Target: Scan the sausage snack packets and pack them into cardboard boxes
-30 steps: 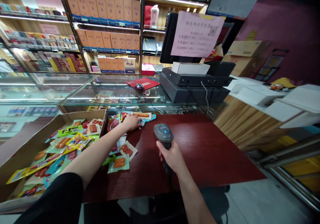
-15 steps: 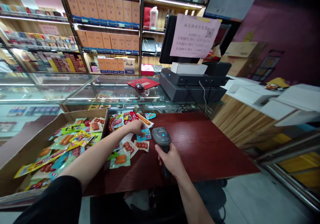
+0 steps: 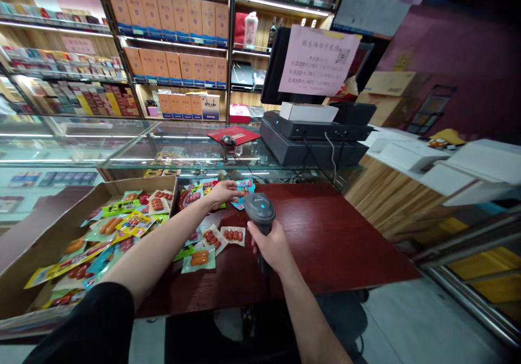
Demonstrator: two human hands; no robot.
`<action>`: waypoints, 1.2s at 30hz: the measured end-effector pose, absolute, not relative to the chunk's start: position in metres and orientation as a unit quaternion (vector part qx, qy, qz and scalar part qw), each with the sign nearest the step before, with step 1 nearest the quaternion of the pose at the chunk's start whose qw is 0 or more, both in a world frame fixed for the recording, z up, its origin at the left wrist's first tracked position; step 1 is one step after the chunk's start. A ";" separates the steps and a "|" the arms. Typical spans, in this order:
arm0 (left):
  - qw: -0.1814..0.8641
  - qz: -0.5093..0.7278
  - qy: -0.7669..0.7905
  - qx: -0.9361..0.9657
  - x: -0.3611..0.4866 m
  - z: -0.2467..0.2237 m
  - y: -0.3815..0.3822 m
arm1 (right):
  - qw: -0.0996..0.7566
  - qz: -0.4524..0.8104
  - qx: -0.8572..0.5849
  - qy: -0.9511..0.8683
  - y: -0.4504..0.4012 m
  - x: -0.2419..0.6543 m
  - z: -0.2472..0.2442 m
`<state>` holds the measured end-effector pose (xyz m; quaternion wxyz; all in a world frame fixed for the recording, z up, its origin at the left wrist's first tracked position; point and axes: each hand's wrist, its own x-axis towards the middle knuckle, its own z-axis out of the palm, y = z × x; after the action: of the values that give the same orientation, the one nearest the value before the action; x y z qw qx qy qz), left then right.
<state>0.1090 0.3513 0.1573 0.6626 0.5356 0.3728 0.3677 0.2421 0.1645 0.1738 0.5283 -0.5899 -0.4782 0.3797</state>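
My left hand (image 3: 223, 193) reaches over the far side of the packet pile, its fingers closed on the edge of a blue snack packet (image 3: 246, 186). In my right hand (image 3: 273, 243) is a dark grey barcode scanner (image 3: 259, 208), gripped by its handle with the head up, close to the blue packet. Nearer to me on the table lie loose sausage packets: one with small red sausages (image 3: 233, 235), another beside it (image 3: 214, 238), and one with orange sausages (image 3: 199, 259). Part of the pile is hidden behind my left hand and forearm.
An open cardboard box (image 3: 170, 186) full of snack packets stands at the left. The dark red table (image 3: 325, 239) extends to the right. Behind are a glass counter (image 3: 179, 131), a mouse (image 3: 228, 140), and a monitor (image 3: 272, 71) above a black cash drawer (image 3: 309, 149).
My left hand has moved slightly up and away, and the blue packet has come with it. The scanner in my right hand has shifted a little left and up.
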 end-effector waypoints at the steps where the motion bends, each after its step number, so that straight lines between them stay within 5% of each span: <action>1: 0.663 0.369 0.369 0.537 0.109 0.157 0.352 | 0.529 0.370 -0.593 -0.482 0.167 0.241 0.177; 36: 0.643 0.376 0.382 0.547 0.104 0.167 0.350 | 0.532 0.362 -0.589 -0.489 0.169 0.247 0.179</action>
<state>0.1040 0.3499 0.1674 0.6430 0.5474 0.3818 0.3757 0.2468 0.1692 0.1790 0.5320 -0.5892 -0.4890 0.3615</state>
